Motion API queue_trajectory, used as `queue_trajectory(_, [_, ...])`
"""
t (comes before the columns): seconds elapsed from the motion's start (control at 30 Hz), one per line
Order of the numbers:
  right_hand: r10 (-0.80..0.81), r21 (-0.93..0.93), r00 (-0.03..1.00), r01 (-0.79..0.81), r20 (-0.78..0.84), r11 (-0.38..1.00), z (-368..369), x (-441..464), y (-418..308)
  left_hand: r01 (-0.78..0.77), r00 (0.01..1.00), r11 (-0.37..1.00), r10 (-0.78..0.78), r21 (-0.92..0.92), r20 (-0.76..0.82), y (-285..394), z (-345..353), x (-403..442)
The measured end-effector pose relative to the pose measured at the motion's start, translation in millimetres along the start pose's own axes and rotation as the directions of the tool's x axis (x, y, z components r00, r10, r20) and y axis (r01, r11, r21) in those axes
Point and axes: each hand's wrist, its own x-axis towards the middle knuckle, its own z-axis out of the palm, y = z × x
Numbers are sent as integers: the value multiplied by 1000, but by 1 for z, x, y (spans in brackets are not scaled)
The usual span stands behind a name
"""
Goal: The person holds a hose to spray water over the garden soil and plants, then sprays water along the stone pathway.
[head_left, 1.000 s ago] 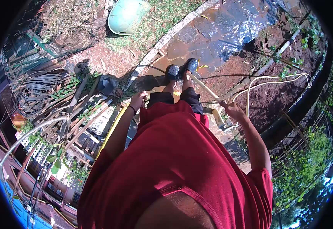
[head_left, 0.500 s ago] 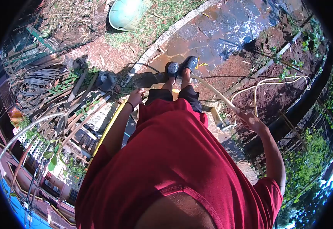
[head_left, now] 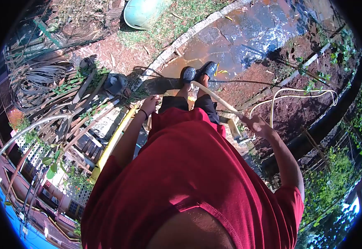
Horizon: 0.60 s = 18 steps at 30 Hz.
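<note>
In my right hand (head_left: 259, 125), closed around it, is a pale cream hose (head_left: 216, 98). Its held length slants up and left, and the tip hangs in front of my feet, curving slightly downward. A thinner-looking loop of the same pale hose (head_left: 303, 89) lies over the soil to the right. My left hand (head_left: 149, 104) hangs beside my shorts with a dark band at the wrist. Its fingers are curled in, and nothing shows in them, though the palm is hidden. Dark speckled clogs (head_left: 188, 74) are on my feet.
Wet stone paving (head_left: 226, 45) lies ahead, bordered by a pale curb (head_left: 189, 35). A green wheelbarrow tub (head_left: 141, 14) stands on grass. Leftward are coiled cable (head_left: 44, 79), piled timber and a yellow rail (head_left: 113, 143). A black pipe-like edge (head_left: 313, 135) borders the soil at right.
My right hand has swung inward to the left, and the hose tip has moved left with it. My left hand stays at my side. The whole view has shifted slightly.
</note>
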Motion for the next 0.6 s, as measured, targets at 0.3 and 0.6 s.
queue_trajectory(0.3, [278, -372, 956, -291, -91, 881, 53, 78, 6, -1, 1000, 999, 1, 36, -11, -16, -11, -1])
queue_trajectory(0.6, [68, -609, 927, -296, -369, 735, 78, 97, 14, -43, 999, 994, 46, 97, -28, -17, -16, -7])
